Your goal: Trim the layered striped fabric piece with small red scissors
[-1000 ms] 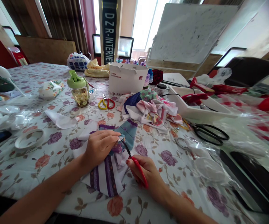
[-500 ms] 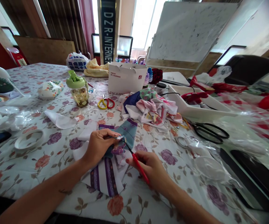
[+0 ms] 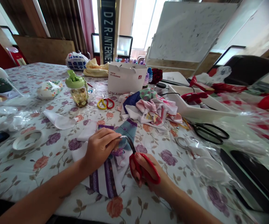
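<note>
My left hand (image 3: pixel 101 147) is closed, palm down, on a small bit of pale fabric whose edge shows at the fingertips. In my right hand (image 3: pixel 156 179) are curved scissors with red loop handles (image 3: pixel 153 175). Their dark, bent tips reach the fabric beside my left fingertips; the very ends are hard to make out. Beneath both hands lie fabric pieces: a teal one with a purple band (image 3: pixel 128 130), a floral purple scrap (image 3: pixel 117 152), and a white one with purple stripes (image 3: pixel 108 177). My left hand hides part of them.
Behind the hands are a fabric scrap pile (image 3: pixel 158 109), scissors with yellow and red handles (image 3: pixel 105 102), and a lidded bottle (image 3: pixel 77 90). At the right stand a white tray (image 3: pixel 202 115) and black-handled scissors (image 3: pixel 210 132). A tape roll (image 3: pixel 27 140) lies left.
My right hand has turned, so the red scissors' loops now face the camera and the bent blades show more. My left fingers have rolled down over the fabric, hiding more of it.
</note>
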{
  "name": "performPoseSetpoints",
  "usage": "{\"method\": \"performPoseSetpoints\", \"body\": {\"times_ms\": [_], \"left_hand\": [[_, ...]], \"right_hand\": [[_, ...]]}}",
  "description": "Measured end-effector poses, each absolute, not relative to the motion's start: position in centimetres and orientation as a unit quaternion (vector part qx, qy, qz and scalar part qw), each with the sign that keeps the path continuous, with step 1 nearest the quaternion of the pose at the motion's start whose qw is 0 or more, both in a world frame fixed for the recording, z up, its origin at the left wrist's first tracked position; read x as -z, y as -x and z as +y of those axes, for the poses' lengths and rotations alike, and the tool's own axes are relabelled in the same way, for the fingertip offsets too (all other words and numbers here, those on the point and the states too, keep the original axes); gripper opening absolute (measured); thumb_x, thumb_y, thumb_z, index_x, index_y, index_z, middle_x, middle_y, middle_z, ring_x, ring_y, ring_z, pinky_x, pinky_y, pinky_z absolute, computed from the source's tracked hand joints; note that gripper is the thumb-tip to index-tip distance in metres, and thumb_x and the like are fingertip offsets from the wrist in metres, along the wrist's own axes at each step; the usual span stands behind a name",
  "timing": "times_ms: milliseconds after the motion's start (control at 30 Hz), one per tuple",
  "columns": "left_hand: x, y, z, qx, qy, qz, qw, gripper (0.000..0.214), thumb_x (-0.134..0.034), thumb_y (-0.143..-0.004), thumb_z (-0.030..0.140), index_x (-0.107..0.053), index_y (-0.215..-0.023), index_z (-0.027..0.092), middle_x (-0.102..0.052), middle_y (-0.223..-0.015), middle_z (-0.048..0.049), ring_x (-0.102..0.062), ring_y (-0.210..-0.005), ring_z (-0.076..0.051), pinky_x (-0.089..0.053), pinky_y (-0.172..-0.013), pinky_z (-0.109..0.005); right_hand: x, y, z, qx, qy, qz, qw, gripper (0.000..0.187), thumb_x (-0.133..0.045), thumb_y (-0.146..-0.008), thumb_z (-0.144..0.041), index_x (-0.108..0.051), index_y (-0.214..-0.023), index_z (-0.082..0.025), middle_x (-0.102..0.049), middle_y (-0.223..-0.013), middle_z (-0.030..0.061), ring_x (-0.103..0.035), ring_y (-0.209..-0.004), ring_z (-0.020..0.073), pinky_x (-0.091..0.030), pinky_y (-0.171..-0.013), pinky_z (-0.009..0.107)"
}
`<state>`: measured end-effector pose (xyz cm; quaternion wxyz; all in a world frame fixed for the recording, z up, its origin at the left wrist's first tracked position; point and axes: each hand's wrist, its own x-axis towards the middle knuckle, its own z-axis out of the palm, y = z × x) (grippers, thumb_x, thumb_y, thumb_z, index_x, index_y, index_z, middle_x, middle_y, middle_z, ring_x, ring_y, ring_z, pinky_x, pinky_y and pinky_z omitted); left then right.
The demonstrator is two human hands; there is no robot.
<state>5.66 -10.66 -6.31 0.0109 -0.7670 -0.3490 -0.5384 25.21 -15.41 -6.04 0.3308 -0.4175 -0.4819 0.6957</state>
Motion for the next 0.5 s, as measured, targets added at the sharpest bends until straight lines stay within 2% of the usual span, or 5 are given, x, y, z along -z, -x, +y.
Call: {"method": "performPoseSetpoints", "body": {"times_ms": [67,167,267,367,500], "left_hand": [[6.3,-5.7,-10.8,0.538,0.767,-0.349,-0.001,0.009,-0.067,-0.086,0.015,-0.072,-0.092,0.019,-0.073,-0.082,-0.0046,-0.068,-0.076,-0.016,-0.055,-0.073,-0.027],[6.2,-5.9,-11.1,0.538,0.753,-0.372,-0.074,0.009,-0.067,-0.086,0.013,-0.072,-0.09,0.019,-0.075,-0.082,-0.004,-0.069,-0.075,-0.015,-0.056,-0.072,-0.025],[6.0,-6.2,-11.4,0.536,0.718,-0.406,-0.179,0.007,-0.068,-0.085,0.014,-0.073,-0.084,0.019,-0.075,-0.074,-0.0018,-0.068,-0.062,-0.013,-0.054,-0.06,-0.02],[5.9,-6.4,-11.6,0.553,0.71,-0.375,-0.221,0.008,-0.069,-0.084,0.013,-0.074,-0.081,0.019,-0.076,-0.081,-0.0037,-0.07,-0.069,-0.015,-0.056,-0.064,-0.022],[5.8,-6.6,-11.7,0.569,0.732,-0.301,-0.224,0.011,-0.068,-0.084,0.012,-0.076,-0.082,0.019,-0.075,-0.086,-0.0062,-0.07,-0.076,-0.016,-0.056,-0.069,-0.024]], "right_hand": [[5.9,-25.3,-15.3,-0.678,0.432,-0.489,0.34,0.053,-0.06,-0.08,-0.067,-0.053,-0.06,-0.018,-0.051,-0.047,-0.0025,-0.044,-0.036,0.009,-0.029,-0.035,0.021],[5.7,-25.5,-15.0,-0.604,0.469,-0.501,0.405,0.04,-0.077,-0.073,-0.052,-0.055,-0.066,-0.019,-0.055,-0.053,-0.0031,-0.047,-0.045,0.0097,-0.035,-0.041,0.021],[5.8,-25.8,-14.1,-0.526,0.47,-0.511,0.491,0.034,-0.085,-0.068,-0.038,-0.058,-0.081,-0.021,-0.066,-0.079,0.0003,-0.057,-0.063,0.0133,-0.047,-0.055,0.023],[6.1,-25.7,-13.1,-0.471,0.455,-0.552,0.517,0.039,-0.086,-0.066,-0.032,-0.056,-0.089,-0.023,-0.067,-0.102,0.0038,-0.062,-0.08,0.0174,-0.052,-0.068,0.029],[6.4,-25.0,-12.0,-0.451,0.438,-0.607,0.486,0.031,-0.081,-0.066,-0.03,-0.055,-0.081,-0.022,-0.065,-0.083,0.0012,-0.061,-0.073,0.0179,-0.051,-0.062,0.029]]}}
